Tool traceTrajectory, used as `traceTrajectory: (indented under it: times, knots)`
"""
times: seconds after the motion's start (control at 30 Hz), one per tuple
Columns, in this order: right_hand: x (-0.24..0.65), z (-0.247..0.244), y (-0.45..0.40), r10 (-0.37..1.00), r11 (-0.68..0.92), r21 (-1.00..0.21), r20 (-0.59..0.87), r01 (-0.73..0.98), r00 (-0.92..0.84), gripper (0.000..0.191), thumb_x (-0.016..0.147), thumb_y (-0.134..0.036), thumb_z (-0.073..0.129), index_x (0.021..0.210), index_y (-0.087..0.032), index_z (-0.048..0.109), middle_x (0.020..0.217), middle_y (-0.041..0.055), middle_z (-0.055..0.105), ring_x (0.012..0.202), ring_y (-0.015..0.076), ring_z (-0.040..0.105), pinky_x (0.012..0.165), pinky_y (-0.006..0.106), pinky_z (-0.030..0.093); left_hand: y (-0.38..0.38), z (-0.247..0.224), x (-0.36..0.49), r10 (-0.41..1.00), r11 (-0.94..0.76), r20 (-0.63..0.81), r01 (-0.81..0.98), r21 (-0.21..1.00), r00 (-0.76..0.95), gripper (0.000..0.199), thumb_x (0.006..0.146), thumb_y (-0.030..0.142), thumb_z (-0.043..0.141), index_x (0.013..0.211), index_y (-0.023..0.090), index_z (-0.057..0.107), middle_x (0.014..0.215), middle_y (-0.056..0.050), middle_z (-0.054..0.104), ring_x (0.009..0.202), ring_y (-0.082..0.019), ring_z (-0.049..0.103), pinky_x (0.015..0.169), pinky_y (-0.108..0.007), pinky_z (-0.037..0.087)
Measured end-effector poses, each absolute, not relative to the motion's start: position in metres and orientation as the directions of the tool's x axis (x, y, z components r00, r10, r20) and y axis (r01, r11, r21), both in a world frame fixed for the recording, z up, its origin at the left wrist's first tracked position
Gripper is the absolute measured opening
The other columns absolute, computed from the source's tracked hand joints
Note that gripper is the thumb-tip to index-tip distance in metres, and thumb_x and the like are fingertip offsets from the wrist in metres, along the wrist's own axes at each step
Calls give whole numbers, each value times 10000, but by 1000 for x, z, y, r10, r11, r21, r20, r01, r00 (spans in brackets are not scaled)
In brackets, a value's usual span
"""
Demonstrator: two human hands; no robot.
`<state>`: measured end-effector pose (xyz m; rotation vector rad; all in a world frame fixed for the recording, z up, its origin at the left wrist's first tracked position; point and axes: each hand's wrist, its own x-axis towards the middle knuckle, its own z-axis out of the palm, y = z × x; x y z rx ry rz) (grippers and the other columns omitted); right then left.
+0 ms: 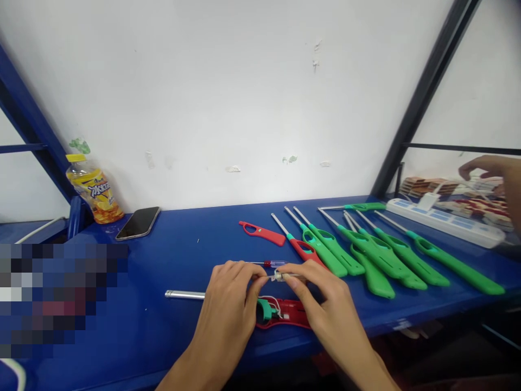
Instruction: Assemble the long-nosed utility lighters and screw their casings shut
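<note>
Between my fingertips, just above an opened red lighter body (pixel 293 313), is a small whitish part (pixel 279 276). My left hand (pixel 230 309) pinches a thin piece at its left end. From the right, my right hand (pixel 329 304) has thumb and fingers closed on the same part. The red body lies with its inside up, showing a green trigger (pixel 265 310) and white wires. Its metal tube (pixel 185 295) sticks out to the left beyond my left hand. Behind my hands lies a screwdriver with a clear and red handle (pixel 277 264).
A red cover (pixel 262 233) lies farther back. Several green lighters (pixel 378 255) and a red-handled one (pixel 305 251) spread to the right. A power strip (pixel 448 220), phone (pixel 139 223) and drink bottle (pixel 95 190) stand around the blue table (pixel 195 239). Another person's hand (pixel 484 165) shows at right.
</note>
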<state>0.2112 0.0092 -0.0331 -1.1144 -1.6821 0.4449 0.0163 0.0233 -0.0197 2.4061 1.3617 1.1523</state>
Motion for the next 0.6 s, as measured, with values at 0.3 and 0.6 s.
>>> traceTrajectory:
  times: [0.3, 0.6]
  knots:
    - [214, -31, 9, 829, 530, -733, 554, 427, -78, 208, 1073, -270, 611, 1133, -328, 801, 1028, -16, 788, 963, 169, 727, 890, 269, 521, 23, -21, 18, 795, -590, 508, 623, 514, 333, 230, 1079, 146, 456, 938, 235, 613, 932, 1, 693, 859, -224, 598, 840, -393, 407]
    - [212, -32, 8, 814, 552, -717, 575, 426, -87, 225, 1079, -242, 601, 1157, -315, 799, 1001, -21, 768, 930, 149, 709, 860, 246, 502, 21, -24, 18, 787, -595, 516, 636, 491, 338, 229, 1087, 139, 438, 959, 241, 598, 949, 4, 688, 858, -228, 591, 838, -400, 397]
